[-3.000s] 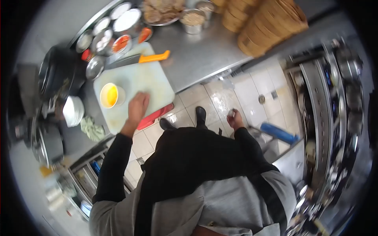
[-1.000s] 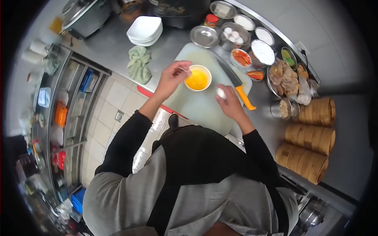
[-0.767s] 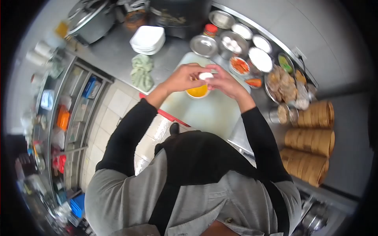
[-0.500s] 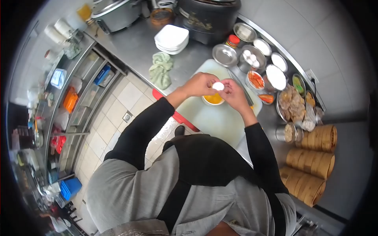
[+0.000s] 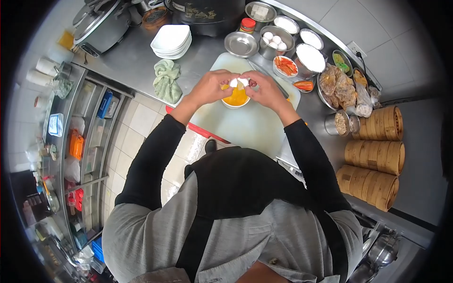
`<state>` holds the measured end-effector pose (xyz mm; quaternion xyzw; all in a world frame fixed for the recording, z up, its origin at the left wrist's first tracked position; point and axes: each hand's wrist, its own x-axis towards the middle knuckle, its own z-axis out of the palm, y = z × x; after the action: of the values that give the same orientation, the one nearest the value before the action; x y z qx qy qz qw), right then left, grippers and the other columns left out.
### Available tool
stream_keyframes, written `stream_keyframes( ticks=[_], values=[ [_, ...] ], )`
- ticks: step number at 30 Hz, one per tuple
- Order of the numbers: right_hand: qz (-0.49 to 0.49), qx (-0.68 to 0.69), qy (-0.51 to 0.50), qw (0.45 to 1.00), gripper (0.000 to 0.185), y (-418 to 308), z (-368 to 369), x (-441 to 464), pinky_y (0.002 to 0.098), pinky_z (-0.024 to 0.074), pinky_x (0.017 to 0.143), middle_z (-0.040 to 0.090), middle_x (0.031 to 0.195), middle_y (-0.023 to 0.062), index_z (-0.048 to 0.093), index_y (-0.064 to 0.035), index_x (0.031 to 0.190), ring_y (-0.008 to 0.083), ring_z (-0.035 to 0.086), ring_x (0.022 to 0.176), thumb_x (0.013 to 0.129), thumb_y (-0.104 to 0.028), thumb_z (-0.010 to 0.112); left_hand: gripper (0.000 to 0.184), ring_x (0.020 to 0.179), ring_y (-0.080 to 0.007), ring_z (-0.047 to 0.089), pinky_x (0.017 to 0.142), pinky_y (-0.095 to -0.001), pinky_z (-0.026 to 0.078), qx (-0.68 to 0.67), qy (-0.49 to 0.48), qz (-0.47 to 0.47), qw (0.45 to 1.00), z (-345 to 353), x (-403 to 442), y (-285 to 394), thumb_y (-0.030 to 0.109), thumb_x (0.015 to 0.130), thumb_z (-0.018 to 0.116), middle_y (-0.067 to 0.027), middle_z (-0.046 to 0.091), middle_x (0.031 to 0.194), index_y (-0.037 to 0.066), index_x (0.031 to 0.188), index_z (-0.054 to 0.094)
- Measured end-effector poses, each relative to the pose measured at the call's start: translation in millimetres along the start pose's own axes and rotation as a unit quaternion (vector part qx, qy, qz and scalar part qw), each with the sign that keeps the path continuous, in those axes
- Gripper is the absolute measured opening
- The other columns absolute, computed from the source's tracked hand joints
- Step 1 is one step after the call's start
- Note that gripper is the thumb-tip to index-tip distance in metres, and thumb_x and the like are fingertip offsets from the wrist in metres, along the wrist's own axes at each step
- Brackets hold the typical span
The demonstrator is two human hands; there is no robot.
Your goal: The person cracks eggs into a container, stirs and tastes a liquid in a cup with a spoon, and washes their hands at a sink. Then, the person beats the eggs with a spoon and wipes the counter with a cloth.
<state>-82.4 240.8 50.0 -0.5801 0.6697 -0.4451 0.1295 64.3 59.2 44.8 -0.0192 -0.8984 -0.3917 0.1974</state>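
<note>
Steel counter (image 5: 123, 61) running beneath grey tiled wall (image 5: 387, 21); pale cutting board (image 5: 236, 129) on it, directly below both hands. Something red (image 5: 206, 133) shows along the board's near left edge, nearer the body than the left hand.

Left hand (image 5: 211, 89) and right hand (image 5: 265, 89) meet fingertip to fingertip, each pinching one side of a white eggshell (image 5: 233, 82). Shell looks split, a piece at either hand; whether the pieces are wholly parted cannot be told.

Under the fingers, on the board: round white bowl (image 5: 234, 107), its far rim hidden by the hands, with yellow egg (image 5: 235, 99) inside. Knife (image 5: 282, 89) lies just beyond the right hand, partly covered by it.

Off to the left hand's side: crumpled green cloth (image 5: 166, 81), with stacked white dishes (image 5: 171, 38) farther out. Straight beyond the hands, a shallow metal dish (image 5: 241, 44); next to it, farther right, a metal bowl (image 5: 268, 52) of whole eggs (image 5: 274, 41).

Past the right hand: bowl of red strips (image 5: 285, 67), then, well apart, bamboo steamers (image 5: 373, 154) lying in three rows.
</note>
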Motion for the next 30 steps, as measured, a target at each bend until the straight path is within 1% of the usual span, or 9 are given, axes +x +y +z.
stream_keyframes(
  ticks=[6,10,11,13,17,20,24,28,30],
  values=[
    [-0.059,-0.021,0.043,0.997,0.041,-50,-21,19,0.0342,0.0547,0.076,0.063,0.111,0.0105,0.062,-0.0078,0.12,0.0252,0.064,0.083,0.08,-0.012,0.071,0.049,0.069,-0.0187,0.065,0.067,-0.0316,0.053,-0.036,0.025,-0.005,0.999,-28,21,28,0.016,0.077,0.077,-0.0102,0.068,0.079,0.009,0.124,0.067],
    [-0.055,-0.082,0.041,0.994,0.043,-12,9,17,0.0333,0.0547,0.072,0.064,0.109,0.0092,0.058,-0.011,0.124,0.0218,0.063,0.077,0.086,-0.024,0.074,0.06,0.067,-0.0109,0.063,0.067,-0.025,0.051,-0.036,-0.021,-0.158,0.987,-17,28,18,0.038,0.084,0.075,-0.0059,0.068,0.078,-0.001,0.127,0.062],
    [0.094,0.067,0.043,0.992,0.04,2,20,17,0.0327,0.0545,0.07,0.065,0.108,0.0108,0.057,-0.0112,0.123,0.0198,0.064,0.075,0.089,-0.027,0.071,0.06,0.068,-0.0108,0.062,0.067,-0.0247,0.051,-0.101,-0.012,-0.223,0.97,-13,29,13,0.041,0.085,0.073,-0.0056,0.068,0.08,-0.001,0.127,0.062],
    [0.371,0.354,0.045,0.857,0.036,28,40,14,0.0314,0.0541,0.066,0.066,0.104,0.014,0.054,-0.0115,0.121,0.0159,0.064,0.072,0.095,-0.034,0.064,0.061,0.069,-0.0105,0.062,0.066,-0.0243,0.049,-0.226,0.003,-0.347,0.91,-6,28,-1,0.046,0.088,0.07,-0.005,0.067,0.082,0.0,0.127,0.061],
    [0.388,0.714,0.102,0.573,0.034,35,16,-10,0.0282,0.0493,0.057,0.068,0.103,0.0206,0.05,-0.0089,0.112,0.0129,0.06,0.062,0.102,-0.041,0.048,0.047,0.068,-0.009,0.057,0.061,-0.024,0.045,-0.422,0.12,-0.408,0.8,5,43,-51,0.039,0.09,0.069,-0.0066,0.065,0.084,0.004,0.123,0.064],
    [0.323,0.754,0.146,0.553,0.038,19,-19,-62,0.0287,0.0477,0.057,0.067,0.108,0.0193,0.053,-0.0091,0.117,0.0145,0.058,0.062,0.101,-0.043,0.049,0.034,0.071,-0.0081,0.058,0.062,-0.0231,0.045,-0.345,0.082,-0.313,0.881,25,92,-47,0.028,0.091,0.069,-0.0054,0.066,0.086,0.006,0.117,0.068],
    [0.315,0.683,0.316,0.578,0.043,-33,-51,-190,0.0294,0.0497,0.063,0.067,0.11,0.0175,0.055,-0.0092,0.127,0.019,0.062,0.073,0.1,-0.042,0.051,0.029,0.086,-0.0233,0.068,0.076,-0.0347,0.053,-0.095,0.012,-0.055,0.994,81,194,-77,0.021,0.089,0.068,-0.011,0.071,0.101,0.01,0.116,0.07],
    [0.341,0.626,0.367,0.598,0.04,-64,-31,-368,0.0347,0.0555,0.071,0.065,0.109,0.0182,0.053,-0.0101,0.128,0.0213,0.066,0.082,0.098,-0.036,0.056,0.046,0.124,-0.0329,0.054,0.104,-0.0453,0.042,0.131,-0.16,0.165,0.964,130,279,-140,0.027,0.088,0.068,-0.0141,0.058,0.133,0.015,0.132,0.06],
    [0.477,0.54,0.497,0.483,0.032,-93,9,-434,0.0334,0.0555,0.068,0.067,0.097,0.0155,0.056,-0.0097,0.12,0.022,0.065,0.073,0.096,-0.031,0.058,0.048,0.126,-0.032,0.052,0.107,-0.0437,0.041,0.16,-0.256,0.263,0.916,135,302,-135,0.031,0.093,0.063,-0.0114,0.055,0.138,0.01,0.135,0.057]
  ],
)
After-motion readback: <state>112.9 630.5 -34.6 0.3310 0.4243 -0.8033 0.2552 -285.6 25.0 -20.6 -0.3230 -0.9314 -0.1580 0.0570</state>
